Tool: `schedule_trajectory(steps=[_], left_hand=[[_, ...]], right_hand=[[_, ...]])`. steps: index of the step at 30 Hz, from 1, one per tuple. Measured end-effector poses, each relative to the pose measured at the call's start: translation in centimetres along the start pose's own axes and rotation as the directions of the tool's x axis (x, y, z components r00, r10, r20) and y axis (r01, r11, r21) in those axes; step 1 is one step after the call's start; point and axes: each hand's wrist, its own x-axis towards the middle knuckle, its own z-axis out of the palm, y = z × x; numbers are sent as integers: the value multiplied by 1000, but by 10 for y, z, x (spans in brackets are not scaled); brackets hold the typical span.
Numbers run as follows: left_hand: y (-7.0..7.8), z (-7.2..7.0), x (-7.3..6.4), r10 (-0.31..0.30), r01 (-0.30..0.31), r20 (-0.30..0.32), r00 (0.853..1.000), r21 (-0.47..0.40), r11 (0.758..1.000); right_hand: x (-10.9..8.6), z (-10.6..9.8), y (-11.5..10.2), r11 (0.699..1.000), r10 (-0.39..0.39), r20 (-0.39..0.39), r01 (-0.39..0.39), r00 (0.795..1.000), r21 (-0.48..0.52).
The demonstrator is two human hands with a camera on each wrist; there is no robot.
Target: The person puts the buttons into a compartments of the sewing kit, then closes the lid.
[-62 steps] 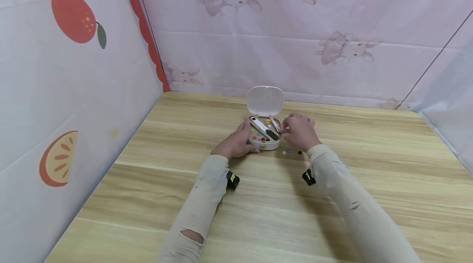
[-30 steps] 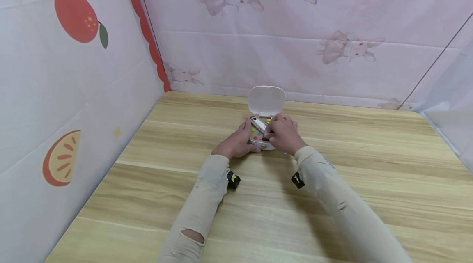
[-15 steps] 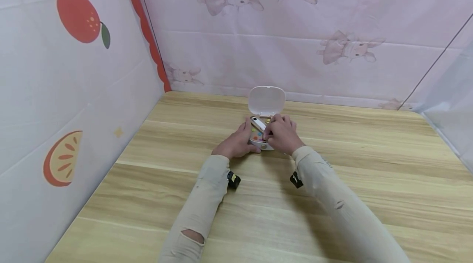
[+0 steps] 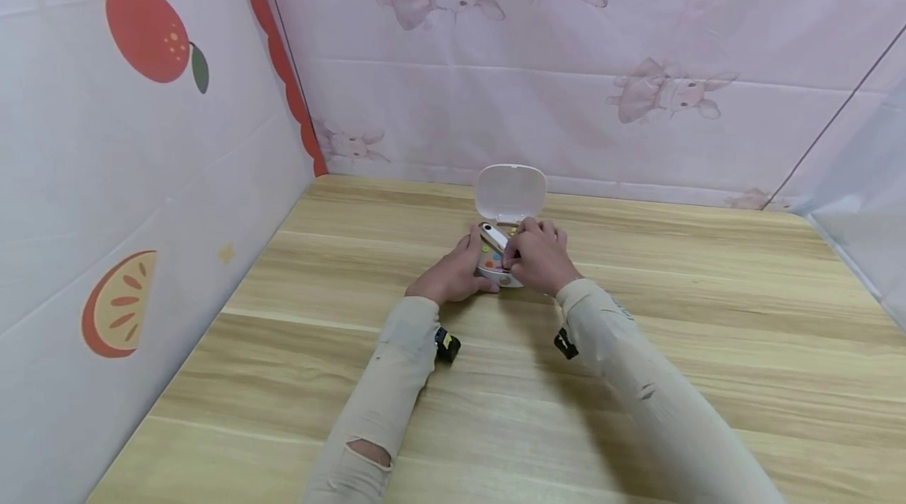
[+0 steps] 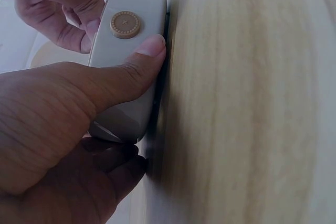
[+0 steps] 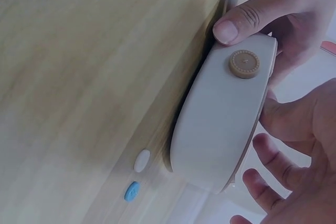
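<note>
A small white sewing box [image 4: 505,281] stands on the table, its lid [image 4: 511,191] raised at the back. My left hand [image 4: 451,270] grips its left side, thumb pressed on the front beside a brown button-shaped knob [image 5: 125,24]. A long white tool [image 4: 495,237] lies diagonally inside, its lower end now covered. Several small coloured buttons [image 4: 489,263] lie left of it. My right hand [image 4: 543,256] is over the right half of the box, thumb and index fingertips dipped inside. Its other fingers are loosely bent in the right wrist view. Whether the fingertips pinch anything is hidden.
A white button [image 6: 141,160] and a blue button [image 6: 132,191] lie on the wooden table [image 4: 488,410] in front of the box. A pink rabbit-print curtain [image 4: 566,111] hangs behind the table, a white fruit-print one [image 4: 177,174] at the left.
My right hand has moved left, from the box's right edge to over its inside, and now covers the tool's dark end. It has barely shifted in the last half second. My left hand stays put.
</note>
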Motion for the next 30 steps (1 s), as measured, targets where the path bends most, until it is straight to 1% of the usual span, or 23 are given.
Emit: schedule_trajectory(steps=[17,23,27,30], left_hand=[[0,1,-2,7,-7,-1,1000,-1,1000],[0,1,-3,-5,5,2,1000,-1,1000],[0,1,-3,-11,11,3,1000,5,1000],[0,0,-3,-2,2,-4,1000,1,1000]], right_hand=[[0,0,-5,994,-36,-6,35,999,-105],[-1,1,-4,997,-28,-7,27,1000,-78],[-1,-1,-2,1000,-7,0,7,1000,-25],[-1,-4,-1,1000,5,2,-5,1000,7]])
